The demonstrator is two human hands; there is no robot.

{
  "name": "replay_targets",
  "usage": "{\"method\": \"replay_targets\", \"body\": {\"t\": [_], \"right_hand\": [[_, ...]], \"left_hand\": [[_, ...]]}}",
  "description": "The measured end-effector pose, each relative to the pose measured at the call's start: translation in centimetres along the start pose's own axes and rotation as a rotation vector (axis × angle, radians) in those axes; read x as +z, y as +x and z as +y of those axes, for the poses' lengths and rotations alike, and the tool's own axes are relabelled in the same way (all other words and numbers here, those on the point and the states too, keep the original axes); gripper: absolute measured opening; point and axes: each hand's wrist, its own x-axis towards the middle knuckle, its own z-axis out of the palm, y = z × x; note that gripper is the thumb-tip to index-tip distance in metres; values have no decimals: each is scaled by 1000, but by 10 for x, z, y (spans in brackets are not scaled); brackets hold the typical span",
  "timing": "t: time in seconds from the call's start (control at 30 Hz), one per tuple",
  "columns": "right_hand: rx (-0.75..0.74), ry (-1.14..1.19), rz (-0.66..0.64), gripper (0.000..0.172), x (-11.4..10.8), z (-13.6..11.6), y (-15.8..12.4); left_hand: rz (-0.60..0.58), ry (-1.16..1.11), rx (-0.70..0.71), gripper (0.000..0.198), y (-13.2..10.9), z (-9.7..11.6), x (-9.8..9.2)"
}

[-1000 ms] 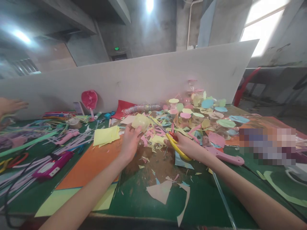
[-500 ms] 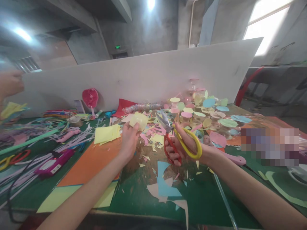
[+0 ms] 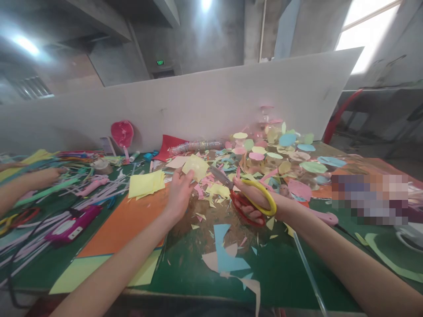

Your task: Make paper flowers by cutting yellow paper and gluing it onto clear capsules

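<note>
A small piece of pale yellow paper is pinched in my left hand, raised over the table. My right hand grips a pair of scissors with one yellow and one red handle. The scissor blades point left toward the paper and look nearly closed, a little apart from its edge. Beneath and behind both hands lie scattered paper scraps in yellow, pink and blue. A stack of yellow paper rests on orange sheets, left of my left hand.
Cut paper rounds in several colours cover the back right. A purple device, a cord and thin strips crowd the left. Another person's hand holds coloured paper at far left. A white board stands behind the table.
The scissor blades have come together and lowered toward the paper. My left hand has shifted slightly right. The other person's hand at far left has come down to the table.
</note>
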Motion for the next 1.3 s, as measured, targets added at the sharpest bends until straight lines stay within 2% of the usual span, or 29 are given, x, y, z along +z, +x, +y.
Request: {"method": "replay_targets", "body": {"t": [0.13,0.23,0.3,0.43,0.57,0.73,0.87,1.07,1.3], "right_hand": [[-142,9,-38,55,3,2,-6],[-196,46,-62,49,6,0,-11],[-205,-45,-1,49,9,-3,-15],[-253,-341,244,46,15,-12,-22],[-275,-454,323,49,21,-16,-24],[-268,-540,330,49,22,-12,-20],[-265,-500,302,47,22,-10,-18],[-274,-446,291,43,25,-10,-17],[-287,-421,274,44,26,-10,-16]], "left_hand": [[-14,-27,-60,40,-1,2,2],[-27,-76,-51,40,-2,3,4],[-43,-119,-35,39,-1,4,4],[-74,-181,-16,39,0,2,3],[-85,-186,-11,37,-1,2,4],[-171,-128,-32,36,-6,4,5],[-228,-123,-55,32,-7,1,4],[-249,-147,-82,32,-7,-4,3],[-249,-155,-110,29,-7,1,3]]}}
